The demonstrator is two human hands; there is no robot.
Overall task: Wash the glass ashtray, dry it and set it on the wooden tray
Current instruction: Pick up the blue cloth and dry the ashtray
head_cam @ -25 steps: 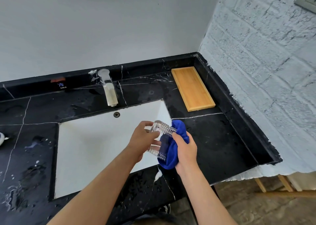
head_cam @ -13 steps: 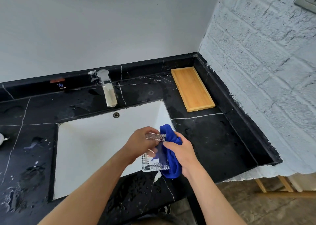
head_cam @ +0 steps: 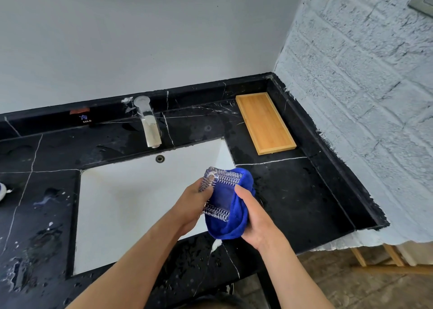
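Observation:
The square cut-glass ashtray point(head_cam: 221, 192) is tilted on edge above the sink's right front corner. My left hand point(head_cam: 195, 205) grips its left side. My right hand point(head_cam: 254, 217) presses a blue cloth point(head_cam: 230, 222) against its right side and back; the blue shows through the glass. The wooden tray point(head_cam: 264, 124) lies bare on the black counter at the back right, well apart from both hands.
A white rectangular sink point(head_cam: 140, 203) sits in the wet black marble counter point(head_cam: 293, 196), with a chrome faucet point(head_cam: 148, 123) behind it. A white brick wall point(head_cam: 363, 97) bounds the right side. A small white object point(head_cam: 2, 190) peeks in at the left edge.
The ashtray has been turned in my hands, from flat and low to tilted up on edge, while the cloth shifted around its right side. Both hands stayed over the sink's right front corner.

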